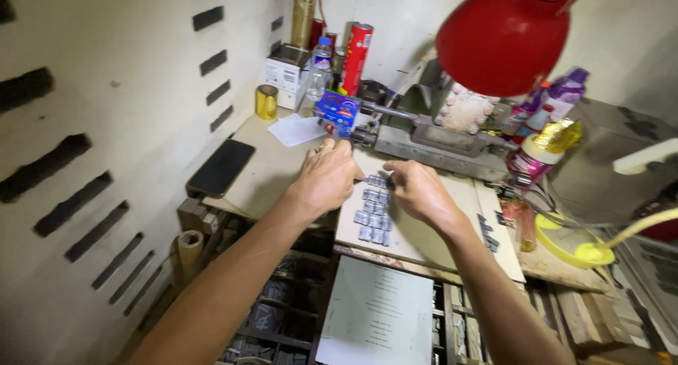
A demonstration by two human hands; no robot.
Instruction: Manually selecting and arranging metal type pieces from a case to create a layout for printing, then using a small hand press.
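Small grey metal blocks packed in rows, flat on pale board, between both hands

Surface: a pale workbench set against the wall, its front edge worn.
Board: a light board lies on the bench at the middle.
On the board: small grey metal blocks in a tight cluster of short rows; a few dark blocks sit apart near its right edge.
Left part: a black phone lies flat, face up.
Back left: a sheet of white paper, a gold foil roll, a white carton.
Back middle: a blue box, a clear plastic bottle, a red can.
Back right: a grey metal machine.
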